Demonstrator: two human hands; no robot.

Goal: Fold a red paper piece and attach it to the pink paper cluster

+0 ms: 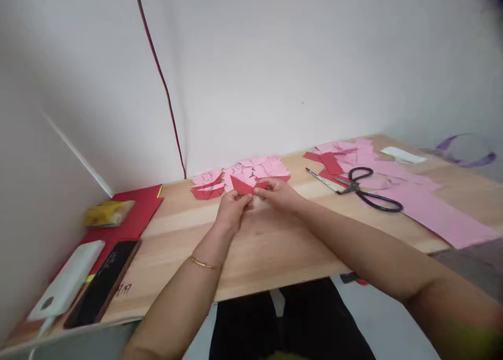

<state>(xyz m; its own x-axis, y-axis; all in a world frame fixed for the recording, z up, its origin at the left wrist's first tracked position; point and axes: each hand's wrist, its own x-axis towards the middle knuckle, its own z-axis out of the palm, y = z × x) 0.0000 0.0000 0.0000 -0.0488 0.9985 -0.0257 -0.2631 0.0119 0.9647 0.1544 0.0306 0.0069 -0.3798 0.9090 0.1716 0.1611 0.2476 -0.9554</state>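
Between the fingers of both hands is a folded piece of red paper (241, 185), its pointed end rising at the left. My left hand (232, 209) pinches its lower edge, and a gold bracelet circles that wrist. My right hand (277, 193) grips the paper's right side with thumb and fingers closed. Just behind the hands lie folded pink paper pieces (270, 167) against the wall. A red folded paper piece (208, 191) sits to the left of them, and more red shows behind my right hand.
Black-handled scissors (356, 186) and a pen (323, 181) lie on the right, beside pink paper sheets (440, 216) and red scraps (331, 163). At the left are red sheets (143, 213), a yellow packet (109, 213), a white power bank-like device (68, 281) and a dark phone (105, 281).
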